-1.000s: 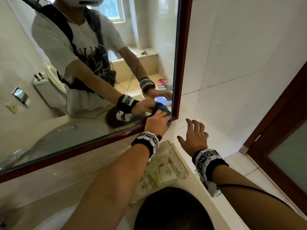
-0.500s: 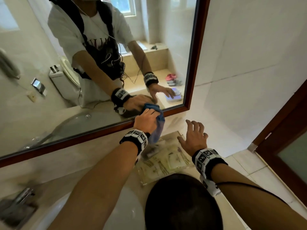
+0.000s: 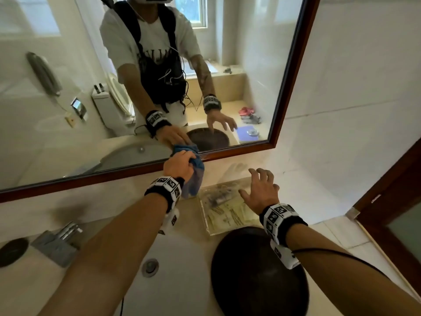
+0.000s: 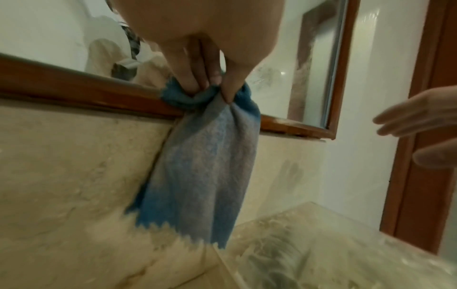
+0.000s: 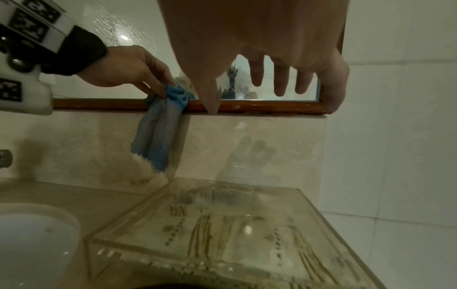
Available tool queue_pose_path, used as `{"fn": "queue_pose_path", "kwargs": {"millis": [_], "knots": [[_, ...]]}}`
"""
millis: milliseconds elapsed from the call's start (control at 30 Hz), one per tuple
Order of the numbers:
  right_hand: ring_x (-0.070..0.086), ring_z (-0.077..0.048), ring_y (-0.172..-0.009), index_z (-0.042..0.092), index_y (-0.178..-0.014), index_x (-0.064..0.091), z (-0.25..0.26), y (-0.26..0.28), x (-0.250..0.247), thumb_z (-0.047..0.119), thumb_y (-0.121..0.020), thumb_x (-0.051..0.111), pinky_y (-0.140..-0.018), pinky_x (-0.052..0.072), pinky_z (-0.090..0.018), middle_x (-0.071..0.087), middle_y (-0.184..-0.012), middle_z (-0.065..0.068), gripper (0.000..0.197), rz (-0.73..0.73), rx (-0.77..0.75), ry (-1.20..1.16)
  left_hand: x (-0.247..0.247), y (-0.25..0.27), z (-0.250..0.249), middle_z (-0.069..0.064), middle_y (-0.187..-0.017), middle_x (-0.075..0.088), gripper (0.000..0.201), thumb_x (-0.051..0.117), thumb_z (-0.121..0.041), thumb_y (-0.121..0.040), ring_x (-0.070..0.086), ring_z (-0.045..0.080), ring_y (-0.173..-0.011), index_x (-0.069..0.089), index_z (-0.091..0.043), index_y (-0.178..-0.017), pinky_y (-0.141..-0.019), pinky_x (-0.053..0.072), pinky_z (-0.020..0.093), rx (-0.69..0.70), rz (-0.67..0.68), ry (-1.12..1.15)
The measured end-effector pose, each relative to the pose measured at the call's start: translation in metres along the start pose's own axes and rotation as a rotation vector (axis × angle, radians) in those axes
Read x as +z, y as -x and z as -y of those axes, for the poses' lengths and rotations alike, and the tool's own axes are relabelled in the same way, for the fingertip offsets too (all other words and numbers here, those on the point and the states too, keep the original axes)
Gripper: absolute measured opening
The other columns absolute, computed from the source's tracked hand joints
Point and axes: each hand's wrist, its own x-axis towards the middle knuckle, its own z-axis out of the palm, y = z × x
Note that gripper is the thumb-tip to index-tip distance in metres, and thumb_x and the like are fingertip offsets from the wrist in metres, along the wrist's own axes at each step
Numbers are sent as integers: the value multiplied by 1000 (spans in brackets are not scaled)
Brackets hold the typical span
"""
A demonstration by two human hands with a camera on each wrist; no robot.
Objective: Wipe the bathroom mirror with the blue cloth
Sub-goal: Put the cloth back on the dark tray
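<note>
1. Blue cloth (image 4: 205, 156) is bunched at its top against the lower wooden frame (image 4: 81, 91) of the mirror (image 3: 159, 76); from there its long axis runs straight down, and the zigzag-cut free end hangs loose over the beige backsplash (image 5: 247, 140) below the frame.
2. Left hand (image 3: 178, 166) is reached forward with the forearm stretched out over the basin (image 3: 170, 270); its fingers (image 4: 188, 78) and thumb are curled down and pinch the gathered top of the cloth right at the frame.
3. Right hand (image 3: 259, 192) hovers to the right of the cloth, palm down, fingers spread and nearly straight, holding nothing; it hangs above a clear box (image 5: 222, 234) and does not touch it.
4. That box stands on the tabletop (image 3: 34, 281) below and to the right of the cloth's hanging end, against the backsplash.
5. A dark round bowl (image 3: 257, 274) sits on the tabletop nearer the person than the box.
6. A chrome tap (image 3: 61, 242) stands well left of the cloth.
</note>
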Motion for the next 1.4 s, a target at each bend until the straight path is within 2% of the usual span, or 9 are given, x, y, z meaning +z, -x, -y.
{"fn": "queue_pose_path", "kwargs": {"millis": [133,267,433,667,867,1000,1133,1200,1400], "knots": [[24,-27,-137,20,-144,30,19,13,-2,47,-87,59,-104,38,-50,28,-149,-6,69,32,-43,-53,-11,31,6,3,-115,62,26,56,-12,-87,58,25,-102,60,-18,-111,-82,45,33,105,126,36],[32,-27,-133,24,-140,37,45,23,0,49,-84,61,-107,35,-46,39,-145,-5,66,45,-70,-155,-22,62,9,5,-112,63,28,57,-5,-85,58,22,-102,61,-15,-110,-88,46,31,154,125,206],[46,-26,-125,20,-137,43,81,48,1,33,-80,74,-104,41,-40,48,-138,-10,67,118,-21,-526,-31,93,21,8,-112,61,29,57,-2,-85,58,24,-100,57,-13,-111,-89,48,41,182,75,365],[47,-18,-121,19,-141,42,104,92,6,11,-80,76,-99,40,-30,48,-135,-5,70,132,-60,-840,-38,133,28,4,-104,63,28,54,2,-85,59,22,-93,59,-18,-104,-85,48,36,155,119,575],[53,-17,-119,17,-131,54,103,125,24,3,-79,73,-105,40,-32,59,-128,-1,57,133,-65,-864,-31,170,22,1,-104,65,29,57,-1,-85,59,18,-90,62,-20,-106,-84,49,32,163,219,657],[59,-20,-102,10,-109,62,97,149,32,-5,-79,70,-90,42,-28,66,-107,-5,34,155,-14,-868,-17,194,19,0,-104,68,32,59,-3,-84,62,20,-94,64,-28,-103,-88,50,34,141,260,690],[62,-32,-93,-2,-103,62,82,159,40,1,-81,68,-88,47,-43,67,-99,-20,23,215,26,-792,-7,214,16,-2,-102,70,30,64,-7,-84,64,18,-90,67,-27,-107,-85,52,35,120,270,688],[62,-32,-92,2,-97,63,74,161,42,4,-80,68,-89,46,-47,67,-97,-21,18,234,46,-749,-3,218,15,-4,-101,70,29,66,-14,-83,64,18,-87,67,-30,-108,-82,53,34,117,280,661],[62,-27,-94,21,-89,64,31,167,36,15,-79,69,-88,49,-41,67,-93,-5,13,251,148,-609,7,224,0,-11,-102,66,29,70,-33,-82,62,10,-88,64,-34,-111,-77,50,25,81,296,583]]}}
